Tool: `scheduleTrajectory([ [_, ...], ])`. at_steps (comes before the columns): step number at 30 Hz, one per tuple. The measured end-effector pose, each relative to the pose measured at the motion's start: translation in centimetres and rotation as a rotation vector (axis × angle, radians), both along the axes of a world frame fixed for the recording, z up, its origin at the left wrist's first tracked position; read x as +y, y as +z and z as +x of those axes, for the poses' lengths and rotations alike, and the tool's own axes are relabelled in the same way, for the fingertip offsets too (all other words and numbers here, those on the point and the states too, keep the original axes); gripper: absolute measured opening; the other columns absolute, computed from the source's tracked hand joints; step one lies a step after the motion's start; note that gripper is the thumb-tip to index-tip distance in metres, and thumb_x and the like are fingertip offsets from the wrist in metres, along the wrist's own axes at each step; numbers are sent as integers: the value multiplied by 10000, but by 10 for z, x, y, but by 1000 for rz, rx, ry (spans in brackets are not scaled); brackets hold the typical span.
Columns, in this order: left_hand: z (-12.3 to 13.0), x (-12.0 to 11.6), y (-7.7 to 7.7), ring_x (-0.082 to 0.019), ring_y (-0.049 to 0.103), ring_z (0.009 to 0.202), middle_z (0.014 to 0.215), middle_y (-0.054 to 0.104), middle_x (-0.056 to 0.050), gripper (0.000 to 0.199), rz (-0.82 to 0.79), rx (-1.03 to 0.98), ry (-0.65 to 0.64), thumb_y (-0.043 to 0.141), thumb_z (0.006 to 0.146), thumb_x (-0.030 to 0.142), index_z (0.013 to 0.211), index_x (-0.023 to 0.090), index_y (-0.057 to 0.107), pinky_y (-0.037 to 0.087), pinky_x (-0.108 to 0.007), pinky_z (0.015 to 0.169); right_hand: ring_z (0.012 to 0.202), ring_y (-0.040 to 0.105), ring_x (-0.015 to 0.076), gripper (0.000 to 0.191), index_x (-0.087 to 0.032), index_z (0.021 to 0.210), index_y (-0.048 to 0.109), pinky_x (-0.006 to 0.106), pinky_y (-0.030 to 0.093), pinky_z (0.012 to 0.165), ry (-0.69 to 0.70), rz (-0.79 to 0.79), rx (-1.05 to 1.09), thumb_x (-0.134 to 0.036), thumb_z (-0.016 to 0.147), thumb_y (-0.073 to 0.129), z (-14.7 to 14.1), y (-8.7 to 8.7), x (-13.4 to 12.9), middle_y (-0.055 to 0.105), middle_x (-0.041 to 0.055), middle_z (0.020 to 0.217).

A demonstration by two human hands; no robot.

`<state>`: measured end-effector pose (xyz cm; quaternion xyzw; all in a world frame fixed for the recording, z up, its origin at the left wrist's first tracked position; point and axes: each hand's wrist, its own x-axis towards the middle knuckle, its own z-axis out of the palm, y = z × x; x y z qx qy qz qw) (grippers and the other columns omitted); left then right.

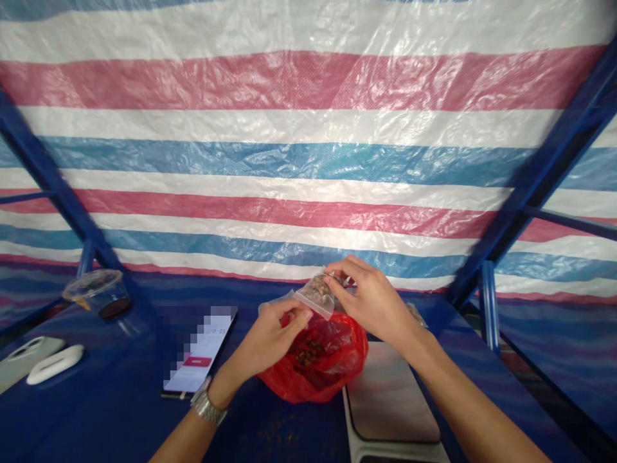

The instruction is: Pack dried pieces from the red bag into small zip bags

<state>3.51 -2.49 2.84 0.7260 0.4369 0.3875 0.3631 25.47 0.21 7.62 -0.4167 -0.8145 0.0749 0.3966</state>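
While pinching a small clear plastic bag [315, 294] of brown bits between left hand [270, 335] and right hand [371, 303], holding it just above a red plastic bag [321, 366] on the blue bench [106, 392], between a phone [200, 350] and a flat scale [390, 392].

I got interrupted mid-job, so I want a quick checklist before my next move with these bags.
1. Clear bag gripped by left hand and right hand: ok.
2. Clear bag's seal shut: cannot tell.
3. Red bag beneath the hands, brown pieces visible inside: ok.
4. Table free of loose bits: not ok, dark specks lie in front of the red bag.
5. Phone screen lit: ok.
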Motion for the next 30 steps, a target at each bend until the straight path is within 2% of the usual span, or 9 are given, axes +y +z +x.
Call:
scheduleTrajectory([
  [4,1,2,-2,-187,636,819,878,744,-56,416,-125,-181,-64,588,970,522,824,159,730,458,-273,774,912,704,231,129,-219,1028,682,371,537,879,-63,21,-34,-257,1023,558,-8,-3,-6,710,66,1033],
  [9,2,2,-1,-164,561,710,785,717,-34,414,-154,-278,23,626,949,525,779,167,743,411,-266,698,902,694,249,137,-222,1040,653,385,543,856,-90,28,-64,-266,1032,524,-13,-7,-7,701,90,1031],
  [13,4,1,0,-170,584,734,771,715,-39,386,-192,-339,13,689,918,505,739,165,735,422,-265,721,1021,670,277,115,-231,1070,639,393,517,899,-95,84,-35,-299,1021,560,-18,-5,-14,682,105,1079],
  [15,4,0,0,-169,590,748,765,706,-38,383,-195,-367,-16,714,907,499,726,162,736,428,-263,737,954,675,248,93,-238,988,656,351,510,842,-21,16,-49,-306,1003,593,-21,-3,-19,695,70,1004],
  [18,2,1,-2,-154,560,728,764,678,-28,374,-184,-393,-51,732,899,498,744,158,747,410,-254,707,767,661,180,156,-238,859,682,281,476,706,114,-206,-46,-311,985,626,-24,-1,-24,720,9,863],
  [22,-1,4,-7,-133,479,657,692,602,-3,407,-148,-339,-75,705,912,528,759,153,751,346,-247,638,680,649,148,156,-222,859,731,248,435,628,208,-416,-8,-253,964,619,-23,-2,-23,745,-8,790],
  [25,-1,6,-10,-131,460,631,659,575,2,437,-126,-284,-87,671,929,545,748,154,743,329,-250,618,652,633,141,176,-214,853,750,242,412,606,209,-451,-38,-220,947,602,-20,-3,-22,741,-5,756],
  [30,2,5,-9,-151,543,692,728,646,-18,449,-53,-217,-166,621,961,527,705,166,690,401,-256,689,616,582,139,99,-205,785,717,254,344,583,126,-366,-139,-219,864,660,-19,-6,-22,716,-4,715],
])
